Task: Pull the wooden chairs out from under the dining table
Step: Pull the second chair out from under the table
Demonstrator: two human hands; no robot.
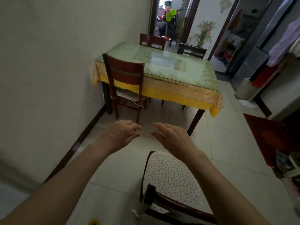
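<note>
The dining table [186, 75] has a glass top over a yellow cloth and stands against the left wall. A wooden chair [125, 73] is tucked under its near left side, seat half beneath the cloth. Two more chairs stand at the far side: one reddish [152, 41], one dark [191, 50]. Another chair with a patterned cushion [170, 174] stands free on the floor just below me, away from the table. My left hand [120, 133] and my right hand [170, 135] are both held out above the floor, fingers apart, holding nothing, short of the tucked chair.
A white wall [48, 78] with a dark skirting runs along the left. A red cabinet corner [266, 137] juts in at the right, with a white bin [243, 88] and a grey fridge [253, 62] beyond. A doorway [168, 21] opens behind the table.
</note>
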